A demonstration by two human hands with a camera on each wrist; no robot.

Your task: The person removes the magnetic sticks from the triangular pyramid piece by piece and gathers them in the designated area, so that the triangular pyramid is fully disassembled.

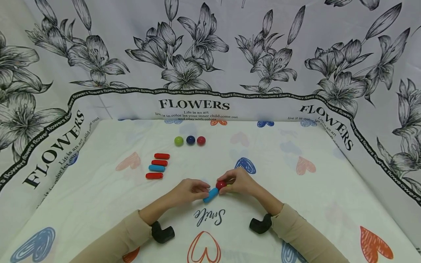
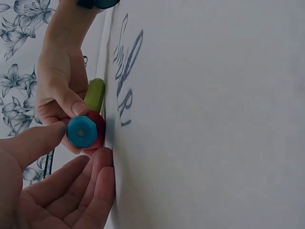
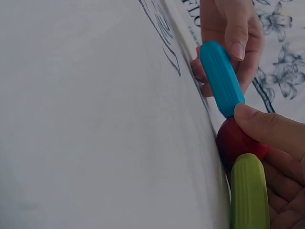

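My right hand [image 1: 239,181] pinches a red ball [image 3: 233,138] between thumb and fingers, low over the cloth. A blue ridged stick [image 3: 221,78] runs from the ball toward my left hand [image 1: 188,190]. The left thumb rests at the stick's side, and the fingers curl in from the opposite side. In the left wrist view the stick's end [image 2: 81,133] faces the camera and covers much of the ball. On the ball's other side a green ridged stick [image 3: 250,193] meets it; the right hand mostly hides this one in the head view.
Left of the hands, red sticks [image 1: 154,176] and one blue stick [image 1: 156,168] lie in a column. Farther back sit a green ball [image 1: 179,141], a dark blue ball [image 1: 190,140] and another red ball [image 1: 201,140]. A printed cloth [image 1: 329,190] covers the table, with a flowered curtain [image 1: 230,73] behind.
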